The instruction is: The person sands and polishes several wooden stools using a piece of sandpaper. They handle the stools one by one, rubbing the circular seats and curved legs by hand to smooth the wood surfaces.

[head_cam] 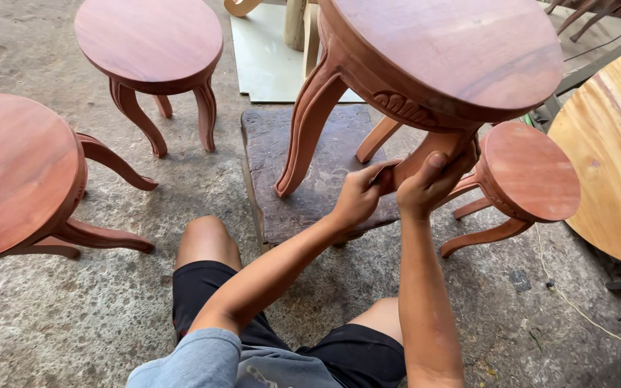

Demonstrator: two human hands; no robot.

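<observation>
A round reddish wooden table [447,50] with curved carved legs stands tilted on a low dark wooden block [303,165] in front of me. My right hand [429,183] grips the near leg of this table just under the top. My left hand [361,194] presses a small brownish piece, apparently sandpaper [382,174], against the same leg. Both forearms reach forward over my knees; I sit on the ground in black shorts.
Similar reddish round tables stand around: one far left [16,172], one at the back [149,39], a small one lying on its side [530,172] at right. A pale round tabletop [612,151] fills the right edge. Rough concrete floor, a thin cord [576,305] at right.
</observation>
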